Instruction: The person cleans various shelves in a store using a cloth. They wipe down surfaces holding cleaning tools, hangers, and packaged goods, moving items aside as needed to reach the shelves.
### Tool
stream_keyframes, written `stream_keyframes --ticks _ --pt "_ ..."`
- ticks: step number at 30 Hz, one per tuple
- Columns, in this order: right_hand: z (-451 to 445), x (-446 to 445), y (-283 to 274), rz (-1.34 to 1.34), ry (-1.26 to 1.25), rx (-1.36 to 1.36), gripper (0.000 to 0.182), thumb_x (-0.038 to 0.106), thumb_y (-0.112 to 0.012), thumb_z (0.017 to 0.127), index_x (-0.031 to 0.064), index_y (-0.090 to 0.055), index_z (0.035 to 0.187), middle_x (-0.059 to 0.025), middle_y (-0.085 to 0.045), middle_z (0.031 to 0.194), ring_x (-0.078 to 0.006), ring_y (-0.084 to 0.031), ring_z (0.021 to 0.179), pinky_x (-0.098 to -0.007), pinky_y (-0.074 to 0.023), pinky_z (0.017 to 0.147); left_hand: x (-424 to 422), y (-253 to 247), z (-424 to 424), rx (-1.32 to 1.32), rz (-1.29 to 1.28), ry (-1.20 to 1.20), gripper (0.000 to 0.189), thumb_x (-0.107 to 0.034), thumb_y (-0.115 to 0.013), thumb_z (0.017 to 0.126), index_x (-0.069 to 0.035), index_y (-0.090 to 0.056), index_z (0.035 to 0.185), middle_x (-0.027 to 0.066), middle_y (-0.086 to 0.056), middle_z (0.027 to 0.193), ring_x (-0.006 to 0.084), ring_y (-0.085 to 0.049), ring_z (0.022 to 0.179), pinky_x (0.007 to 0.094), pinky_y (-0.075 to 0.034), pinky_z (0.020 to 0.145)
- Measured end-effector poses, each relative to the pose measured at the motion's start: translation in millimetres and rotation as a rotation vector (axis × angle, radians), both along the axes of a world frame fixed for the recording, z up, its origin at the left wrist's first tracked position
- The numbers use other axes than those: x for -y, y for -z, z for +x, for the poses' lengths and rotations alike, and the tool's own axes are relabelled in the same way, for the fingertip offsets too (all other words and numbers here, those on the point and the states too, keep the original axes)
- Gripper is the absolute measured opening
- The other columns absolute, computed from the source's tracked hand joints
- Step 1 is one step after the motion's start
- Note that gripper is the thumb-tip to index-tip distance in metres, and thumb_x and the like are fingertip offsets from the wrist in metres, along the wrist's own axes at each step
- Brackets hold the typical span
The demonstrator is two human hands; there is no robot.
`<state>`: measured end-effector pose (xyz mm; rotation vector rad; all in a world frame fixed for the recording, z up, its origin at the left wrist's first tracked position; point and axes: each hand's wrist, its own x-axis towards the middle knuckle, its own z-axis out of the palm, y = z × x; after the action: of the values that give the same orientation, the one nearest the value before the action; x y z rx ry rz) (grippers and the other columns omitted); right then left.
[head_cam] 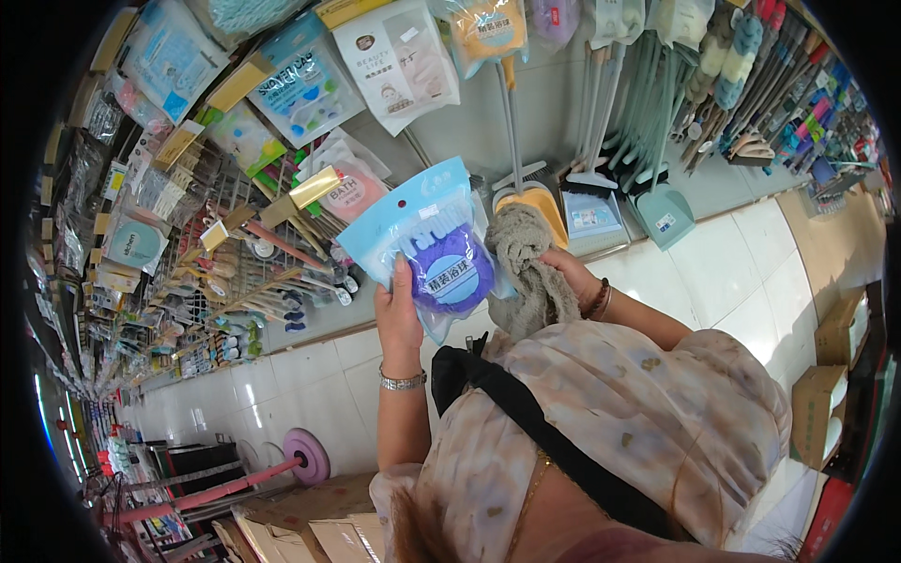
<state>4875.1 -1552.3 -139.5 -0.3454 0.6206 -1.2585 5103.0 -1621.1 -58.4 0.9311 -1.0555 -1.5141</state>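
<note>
My left hand [399, 310] grips the lower left side of a plastic package [414, 211], its thumb on the front. The package has a light blue top with a hang hole, and a purple bath puff [452, 271] shows through it. My right hand [570, 274] holds a crumpled grey-brown cloth [524, 274], bunched up and hanging beside the package. Its fingers are partly hidden by the cloth.
Packaged shower caps [303, 81] and bath items hang on racks ahead and to the left. Brooms with dustpans [662, 211] line the wall ahead. Cardboard boxes [820, 415] stand at the right, others [310, 521] at the lower left, near a pink round-based stand [306, 456].
</note>
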Motion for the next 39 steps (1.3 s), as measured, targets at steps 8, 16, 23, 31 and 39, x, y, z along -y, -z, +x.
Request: stream_keyframes --ticks 8,16,23,31,39 --pt "-108.1 1.9 22.5 0.128 0.14 0.061 0.036 0.02 -0.054 0.082 0.0001 -0.051 0.111 -0.0114 -0.061 0.098 -0.0232 -0.062 0.086 -0.0364 -0.052 0.077 17.0 -46.5 -53.7 -0.181 -0.241 0.365 0.037 -0.031 -0.046 0.091 -0.003 -0.049 0.115 0.0095 -0.058 0.092 0.0212 -0.056 0.07 0.0311 -0.047 0.061" --pt "-215.2 4.0 48.8 0.197 0.267 0.112 0.038 0.024 -0.052 0.084 0.0012 -0.05 0.114 -0.0127 -0.06 0.102 -0.0258 -0.06 0.091 -0.0396 -0.0501 0.081 47.7 -46.5 -173.8 0.92 -0.475 0.083 0.036 -0.031 -0.048 0.091 0.002 -0.064 0.085 0.0042 -0.063 0.067 0.0118 -0.053 0.059 0.0294 -0.043 0.054" --pt "-264.0 22.0 63.8 0.255 0.246 0.109 0.039 0.025 -0.052 0.082 0.0017 -0.051 0.113 -0.0118 -0.062 0.099 -0.0247 -0.061 0.088 -0.0379 -0.0508 0.079 60.2 -13.7 -184.0 0.161 -0.006 0.194 0.033 -0.028 -0.046 0.093 -0.001 -0.065 0.092 0.0007 -0.061 0.075 0.01 -0.053 0.065 0.0258 -0.042 0.056" --pt "-271.1 37.9 60.1 0.222 0.269 0.04 0.043 0.027 -0.054 0.082 0.0028 -0.05 0.117 -0.0116 -0.06 0.105 -0.0257 -0.059 0.093 -0.0384 -0.0488 0.083 77.7 -4.5 -184.2 0.377 -0.346 0.1 0.033 -0.029 -0.051 0.09 -0.001 -0.056 0.107 0.0042 -0.063 0.079 0.0101 -0.051 0.062 0.0252 -0.042 0.059" --pt "-239.0 51.4 48.3 0.162 0.252 0.109 0.044 0.026 -0.047 0.085 0.0015 -0.045 0.121 -0.0143 -0.057 0.11 -0.027 -0.058 0.096 -0.0394 -0.0475 0.085 95.1 -35.1 -208.7 0.466 -0.497 0.146 0.034 -0.031 -0.05 0.092 0.0 -0.061 0.086 -0.0049 -0.051 0.068 0.0033 -0.042 0.064 0.02 -0.035 0.055"
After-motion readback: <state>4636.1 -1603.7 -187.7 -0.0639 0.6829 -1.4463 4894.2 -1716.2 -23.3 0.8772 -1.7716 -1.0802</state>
